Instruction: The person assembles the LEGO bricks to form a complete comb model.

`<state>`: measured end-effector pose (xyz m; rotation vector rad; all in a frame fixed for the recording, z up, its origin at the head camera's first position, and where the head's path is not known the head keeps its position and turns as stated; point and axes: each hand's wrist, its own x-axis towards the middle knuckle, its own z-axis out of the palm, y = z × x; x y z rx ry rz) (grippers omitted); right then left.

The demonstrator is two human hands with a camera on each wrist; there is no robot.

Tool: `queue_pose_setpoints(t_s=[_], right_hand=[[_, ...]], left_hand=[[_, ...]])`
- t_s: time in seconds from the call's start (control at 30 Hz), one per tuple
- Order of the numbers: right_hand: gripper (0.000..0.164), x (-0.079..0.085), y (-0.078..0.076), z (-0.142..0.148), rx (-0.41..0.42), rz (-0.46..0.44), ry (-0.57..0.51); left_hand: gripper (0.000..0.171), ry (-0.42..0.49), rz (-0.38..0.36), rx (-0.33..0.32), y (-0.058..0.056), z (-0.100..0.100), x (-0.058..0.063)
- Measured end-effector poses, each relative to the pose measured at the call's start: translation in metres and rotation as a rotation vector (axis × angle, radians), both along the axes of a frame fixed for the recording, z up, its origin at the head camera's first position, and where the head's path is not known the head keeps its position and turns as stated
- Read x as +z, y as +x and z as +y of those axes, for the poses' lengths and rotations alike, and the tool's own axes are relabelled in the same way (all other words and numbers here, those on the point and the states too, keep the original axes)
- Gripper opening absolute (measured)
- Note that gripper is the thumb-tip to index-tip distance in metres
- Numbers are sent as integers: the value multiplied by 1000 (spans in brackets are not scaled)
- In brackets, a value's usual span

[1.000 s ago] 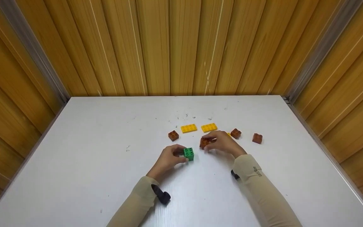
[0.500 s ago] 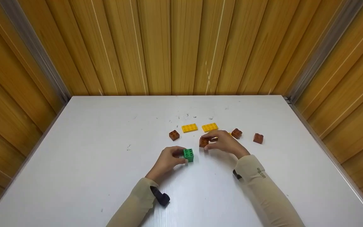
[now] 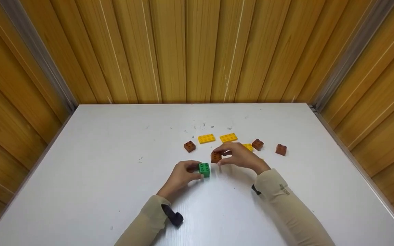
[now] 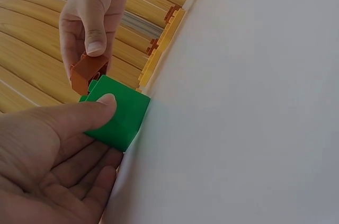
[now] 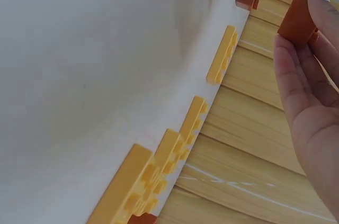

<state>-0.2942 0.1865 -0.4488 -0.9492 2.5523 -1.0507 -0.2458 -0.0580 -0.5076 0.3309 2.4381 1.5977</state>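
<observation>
My left hand [image 3: 182, 175] pinches a green toy building brick [image 3: 204, 170] between thumb and fingers, studs up, near the middle of the white table. In the left wrist view the thumb presses the flat side of the green brick [image 4: 121, 112], whose lower edge is right at the tabletop. My right hand [image 3: 239, 156] grips a brown brick [image 3: 216, 157] just beyond and right of the green one. The right wrist view shows this brown brick [image 5: 299, 17] raised off the table, thumb on one side and fingers on the other.
Two yellow flat bricks lie behind the hands, a left one [image 3: 206, 138] and a right one [image 3: 228, 137]. More yellow [image 3: 248, 147] shows behind my right hand. Loose brown bricks stand left [image 3: 189, 146], right [image 3: 257, 144] and far right [image 3: 281, 149]. A wood-patterned wall [image 3: 197, 51] rises behind the table.
My right hand has brought the brown brick leftward, nearer the green brick, uncovering more yellow behind it. My left hand with the green brick has come slightly nearer the front.
</observation>
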Motion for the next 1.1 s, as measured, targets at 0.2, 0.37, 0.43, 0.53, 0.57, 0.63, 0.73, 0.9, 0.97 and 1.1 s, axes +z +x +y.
queue_pose_setpoints(t_s=[0.2,0.37,0.43,0.53,0.57,0.63,0.73,0.9,0.97,1.1], right_hand=[[39,2,4,-5,56,-26,-30],[36,1,6,-9,62,-43,-11],[36,1,7,-11,76,-36,-12],[37,1,8,-13,102,-20,-16],[37,1,9,-13,113,-16,-22],[38,1,9,-15,135,-4,-27],[38,1,9,-18,162,1,-33],[39,-1,10,-22,185,-2,-10],[39,-2,10,-23,188,-3,-3],[39,-2,11,-25,187,2,-3]], left_hand=[[39,19,-7,3,2,0,-2],[38,39,15,-9,5,-1,-2],[38,50,24,-14,6,-2,-3],[38,62,31,-18,6,-2,-4],[38,63,30,-18,6,-2,-3],[38,59,25,-15,6,-2,-4],[39,48,27,-15,6,-3,-5],[40,39,39,-20,5,-3,-7],[39,38,42,-23,5,-3,-7],[39,44,54,-31,5,-3,-7]])
